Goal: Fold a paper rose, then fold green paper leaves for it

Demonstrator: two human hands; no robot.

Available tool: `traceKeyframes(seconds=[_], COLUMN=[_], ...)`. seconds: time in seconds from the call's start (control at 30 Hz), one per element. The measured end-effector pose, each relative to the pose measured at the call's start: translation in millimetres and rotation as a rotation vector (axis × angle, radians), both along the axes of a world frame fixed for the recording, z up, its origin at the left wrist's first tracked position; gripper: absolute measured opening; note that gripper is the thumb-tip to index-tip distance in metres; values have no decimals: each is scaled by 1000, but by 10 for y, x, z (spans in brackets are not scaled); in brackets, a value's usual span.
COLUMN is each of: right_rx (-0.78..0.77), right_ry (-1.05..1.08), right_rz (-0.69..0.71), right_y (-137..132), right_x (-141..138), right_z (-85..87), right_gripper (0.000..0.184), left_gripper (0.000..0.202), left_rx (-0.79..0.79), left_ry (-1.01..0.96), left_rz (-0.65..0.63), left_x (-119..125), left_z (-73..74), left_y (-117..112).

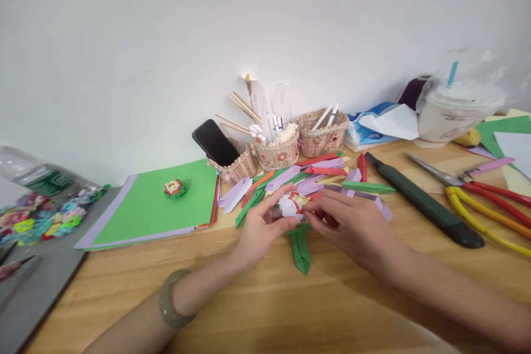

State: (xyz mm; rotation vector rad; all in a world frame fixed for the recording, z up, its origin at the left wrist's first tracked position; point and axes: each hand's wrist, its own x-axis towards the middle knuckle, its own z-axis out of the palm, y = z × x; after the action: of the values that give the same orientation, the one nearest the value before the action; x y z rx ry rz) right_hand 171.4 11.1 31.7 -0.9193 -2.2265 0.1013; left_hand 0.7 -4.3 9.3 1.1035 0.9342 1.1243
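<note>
Over the wooden table [265,312], my left hand [257,231] grips the white paper flower [289,204] from its nine o'clock side, seemingly to steady it, while my right hand [352,227] pinches its edge at three o'clock, apparently for finer work. Folded paper strips [284,177] spread beyond, from eleven to two o'clock, probably for easy reach.

Behind the wood-grained table [249,310] stands 1 plain pale wall [166,38], softly lit.
</note>
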Motion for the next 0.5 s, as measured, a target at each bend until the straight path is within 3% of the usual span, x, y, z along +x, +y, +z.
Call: traceKeyframes(seconds=[0.13, 0.23, 0.5], right_rx=[-355, -502, -410], right_ry=[28, 57, -5], right_rz=[46, 63, 263], right_y=[27, 60, 111], right_x=[3, 10, 66], right_z=[105, 134, 100], right_gripper=[15, 13, 17], left_gripper=[58, 58, 57], left_rx=[14, 21, 8], left_ry=[18, 50, -13], left_rz=[-15, -22, -35], left_x=[-9, -21, -6], left_z=[-4, -32, -19], left_y=[3, 6, -2])
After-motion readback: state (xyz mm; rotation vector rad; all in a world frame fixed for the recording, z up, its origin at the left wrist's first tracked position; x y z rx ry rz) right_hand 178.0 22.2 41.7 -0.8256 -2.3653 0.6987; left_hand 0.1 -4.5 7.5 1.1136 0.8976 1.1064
